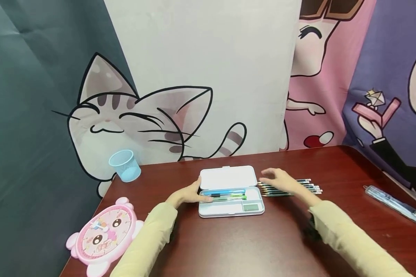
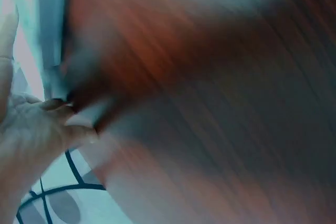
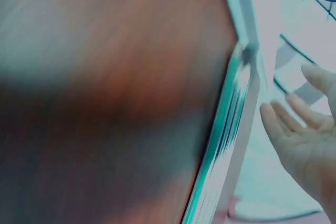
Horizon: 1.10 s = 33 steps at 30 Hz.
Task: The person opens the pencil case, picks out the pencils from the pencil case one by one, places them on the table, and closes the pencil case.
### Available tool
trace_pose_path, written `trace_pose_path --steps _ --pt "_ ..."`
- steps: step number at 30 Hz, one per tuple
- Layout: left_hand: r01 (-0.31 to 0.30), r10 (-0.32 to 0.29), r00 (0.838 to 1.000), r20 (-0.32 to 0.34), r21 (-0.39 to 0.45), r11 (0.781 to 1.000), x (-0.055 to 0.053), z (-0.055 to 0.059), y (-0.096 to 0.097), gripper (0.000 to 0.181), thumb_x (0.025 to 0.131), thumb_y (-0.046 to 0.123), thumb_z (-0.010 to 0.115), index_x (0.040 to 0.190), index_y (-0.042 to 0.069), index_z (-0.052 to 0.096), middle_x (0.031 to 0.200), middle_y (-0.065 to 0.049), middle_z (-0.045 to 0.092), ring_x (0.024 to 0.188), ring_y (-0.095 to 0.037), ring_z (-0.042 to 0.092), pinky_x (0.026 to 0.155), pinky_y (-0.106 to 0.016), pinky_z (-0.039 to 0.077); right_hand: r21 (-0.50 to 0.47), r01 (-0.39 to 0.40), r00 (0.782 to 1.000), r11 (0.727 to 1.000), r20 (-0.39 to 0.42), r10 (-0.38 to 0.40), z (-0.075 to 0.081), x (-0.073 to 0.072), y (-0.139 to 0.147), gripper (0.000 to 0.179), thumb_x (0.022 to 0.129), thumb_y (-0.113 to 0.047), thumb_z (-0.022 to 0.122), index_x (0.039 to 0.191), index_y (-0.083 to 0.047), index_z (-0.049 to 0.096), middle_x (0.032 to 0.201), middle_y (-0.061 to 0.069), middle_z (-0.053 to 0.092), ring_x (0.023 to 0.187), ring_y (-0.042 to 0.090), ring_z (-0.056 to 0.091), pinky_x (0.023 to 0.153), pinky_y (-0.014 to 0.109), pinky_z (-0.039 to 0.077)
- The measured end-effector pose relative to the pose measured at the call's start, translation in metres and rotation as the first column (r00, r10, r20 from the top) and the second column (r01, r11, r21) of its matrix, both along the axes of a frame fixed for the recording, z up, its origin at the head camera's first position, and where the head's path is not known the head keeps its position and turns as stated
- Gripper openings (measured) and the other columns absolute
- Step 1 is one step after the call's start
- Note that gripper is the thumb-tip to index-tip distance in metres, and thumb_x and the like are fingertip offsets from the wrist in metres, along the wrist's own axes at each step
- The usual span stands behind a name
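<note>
An open white pencil case (image 1: 228,179) lies on the table, its lid tipped back. Blue and green pens (image 1: 225,194) lie in its tray, above a green eraser-like block (image 1: 251,207) in a small compartment. My left hand (image 1: 187,193) rests at the case's left edge, thumb over the rim by the pens; part of this hand also shows in the left wrist view. Just right of the case lie several pencils (image 1: 308,187) side by side, tips leftward. Above them hovers my right hand (image 1: 282,181), fingers loosely spread, holding nothing; the right wrist view shows them apart from the pencils.
A pink animal-shaped clock (image 1: 105,234) lies at the left. Behind it, near the back edge, stands a light blue mesh cup (image 1: 124,165). A slim clear pencil pouch (image 1: 396,204) lies at the far right. A cartoon-printed cloth (image 1: 208,57) hangs behind the brown table (image 1: 242,250).
</note>
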<state>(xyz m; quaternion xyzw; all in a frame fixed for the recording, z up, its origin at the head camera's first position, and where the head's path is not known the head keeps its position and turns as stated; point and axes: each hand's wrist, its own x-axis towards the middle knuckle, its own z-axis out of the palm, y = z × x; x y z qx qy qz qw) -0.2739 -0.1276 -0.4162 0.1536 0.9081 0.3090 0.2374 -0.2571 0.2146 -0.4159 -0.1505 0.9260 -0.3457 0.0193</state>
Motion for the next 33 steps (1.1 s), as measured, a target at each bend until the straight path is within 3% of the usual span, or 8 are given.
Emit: trace_pose_path --steps 3,7,15,19,25,29,31,33 --pt "-0.181 0.166 0.982 0.095 0.182 0.967 -0.005 0.004 0.000 0.095 0.086 0.046 0.058 0.146 0.001 -0.001 0.153 -0.017 0.009 0.141 -0.027 0.015 0.113 -0.046 0.018 -0.154 0.101 0.971 0.983 0.231 -0.063 0.005 -0.017 -0.022 0.062 0.092 -0.030 0.052 0.134 0.011 0.034 0.134 0.032 0.041 0.123 0.041 0.043 0.099 0.050 0.039" --pt "-0.383 0.331 0.922 0.203 0.337 0.860 -0.011 0.012 0.007 0.081 0.092 0.047 0.045 0.147 0.002 0.004 0.152 -0.018 0.013 0.137 -0.029 0.027 0.111 -0.044 0.025 -0.334 0.262 0.900 0.905 0.423 -0.105 0.011 -0.030 -0.038 0.071 0.094 -0.032 0.048 0.142 0.009 0.015 0.143 0.032 0.026 0.128 0.042 0.037 0.103 0.046 0.036" --pt "-0.525 0.450 0.851 0.272 0.478 0.704 -0.012 0.021 0.015 0.062 0.097 0.038 0.040 0.142 -0.001 0.025 0.146 -0.019 0.030 0.133 -0.032 0.035 0.104 -0.044 0.035 -0.509 0.408 0.858 0.758 0.498 -0.128 0.023 -0.026 -0.044 0.072 0.093 -0.034 0.049 0.145 0.000 0.014 0.148 0.023 0.023 0.132 0.037 0.034 0.108 0.043 0.031" --pt "-0.555 0.484 0.827 0.286 0.551 0.623 -0.004 0.020 0.011 0.056 0.097 0.035 0.041 0.138 -0.002 0.034 0.140 -0.020 0.040 0.129 -0.031 0.041 0.102 -0.043 0.038 -0.538 0.374 0.879 0.755 0.465 -0.104 0.024 -0.016 -0.042 0.072 0.093 -0.039 0.048 0.144 0.001 0.018 0.147 0.023 0.026 0.131 0.036 0.035 0.107 0.043 0.033" --pt "-0.588 0.500 0.795 0.345 0.640 0.494 0.006 0.017 -0.001 0.046 0.097 0.033 0.041 0.121 -0.005 0.050 0.125 -0.020 0.053 0.115 -0.027 0.052 0.097 -0.040 0.043 -0.485 0.322 0.912 0.813 0.391 -0.128 0.022 0.001 -0.035 0.069 0.090 -0.046 0.051 0.133 0.005 0.036 0.136 0.026 0.040 0.120 0.034 0.050 0.099 0.041 0.041" --pt "-0.560 0.477 0.816 0.326 0.650 0.514 0.013 0.013 -0.007 0.034 0.095 0.032 0.046 0.094 -0.001 0.056 0.113 -0.018 0.059 0.103 -0.021 0.058 0.093 -0.039 0.046 -0.402 0.190 0.955 0.896 0.287 -0.074 0.018 0.013 -0.028 0.057 0.091 -0.042 0.052 0.121 0.006 0.046 0.124 0.025 0.050 0.105 0.028 0.058 0.095 0.042 0.045" --pt "-0.502 0.430 0.859 0.278 0.624 0.599 0.018 0.012 -0.012 0.028 0.094 0.027 0.051 0.090 -0.001 0.056 0.116 -0.017 0.060 0.106 -0.019 0.057 0.095 -0.038 0.045 -0.351 0.092 0.968 0.932 0.251 -0.001 0.016 0.019 -0.024 0.049 0.091 -0.038 0.052 0.117 0.003 0.049 0.120 0.022 0.053 0.104 0.025 0.056 0.094 0.042 0.045" --pt "-0.396 0.343 0.917 0.201 0.558 0.729 0.024 0.011 -0.017 0.026 0.092 0.024 0.055 0.098 -0.001 0.057 0.125 -0.016 0.056 0.114 -0.020 0.053 0.099 -0.039 0.042 -0.298 -0.020 0.968 0.954 0.234 0.093 0.015 0.025 -0.019 0.046 0.092 -0.034 0.053 0.121 0.001 0.048 0.124 0.021 0.052 0.111 0.028 0.051 0.096 0.045 0.043"
